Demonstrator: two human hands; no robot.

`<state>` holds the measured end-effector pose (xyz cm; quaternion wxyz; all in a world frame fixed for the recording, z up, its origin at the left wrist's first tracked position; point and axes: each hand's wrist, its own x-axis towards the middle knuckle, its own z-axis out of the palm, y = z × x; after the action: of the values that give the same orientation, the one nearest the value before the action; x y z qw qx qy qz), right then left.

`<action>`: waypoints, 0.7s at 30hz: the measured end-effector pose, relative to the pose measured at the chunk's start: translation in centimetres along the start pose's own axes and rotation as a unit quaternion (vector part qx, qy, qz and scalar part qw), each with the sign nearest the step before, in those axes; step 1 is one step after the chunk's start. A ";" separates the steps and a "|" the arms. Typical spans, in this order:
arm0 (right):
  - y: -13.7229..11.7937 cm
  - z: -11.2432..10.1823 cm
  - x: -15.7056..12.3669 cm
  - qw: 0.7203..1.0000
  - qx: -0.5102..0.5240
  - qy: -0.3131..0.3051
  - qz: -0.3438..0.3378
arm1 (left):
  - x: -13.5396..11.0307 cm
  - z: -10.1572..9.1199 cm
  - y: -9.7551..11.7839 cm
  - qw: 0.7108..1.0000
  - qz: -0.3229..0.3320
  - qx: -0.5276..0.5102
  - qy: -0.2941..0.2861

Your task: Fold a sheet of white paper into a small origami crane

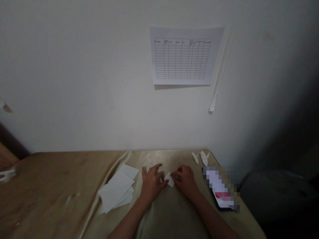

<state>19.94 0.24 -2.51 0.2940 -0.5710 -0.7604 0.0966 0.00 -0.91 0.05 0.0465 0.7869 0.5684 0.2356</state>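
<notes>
A small white piece of folded paper [169,181] lies on the cloth-covered table between my two hands. Its left edge is gripped by the thumb and forefinger of my left hand [152,182], whose other fingers spread away over the cloth. From the other side, my right hand [186,181] pinches the paper near its upper right edge, fingers bent. A fanned stack of white paper sheets [118,189] rests left of my left hand. Beyond my right hand, near the table's back corner, stand two small folded white paper figures, one [195,157] smaller than the other [204,157].
A phone [219,191] with a lit, blurred-out screen lies at the right table edge. The shiny tan cloth [62,192] has a raised crease left of the stack. On the wall behind hang a printed table sheet [183,59] and a white strip [219,79].
</notes>
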 end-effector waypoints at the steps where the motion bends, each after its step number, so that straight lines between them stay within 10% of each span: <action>1: 0.0 0.0 0.0 1.000 0.003 -0.001 0.000 | 0.0 0.2 0.0 1.000 0.003 0.000 0.007; 21: -0.2 -0.2 0.1 1.000 -0.001 -0.013 0.024 | 0.0 0.9 0.1 0.997 0.002 0.070 -0.042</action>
<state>19.84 0.25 -2.21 0.2814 -0.5881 -0.7503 0.1100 0.46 -0.75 -0.76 0.0144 0.7986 0.5794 0.1622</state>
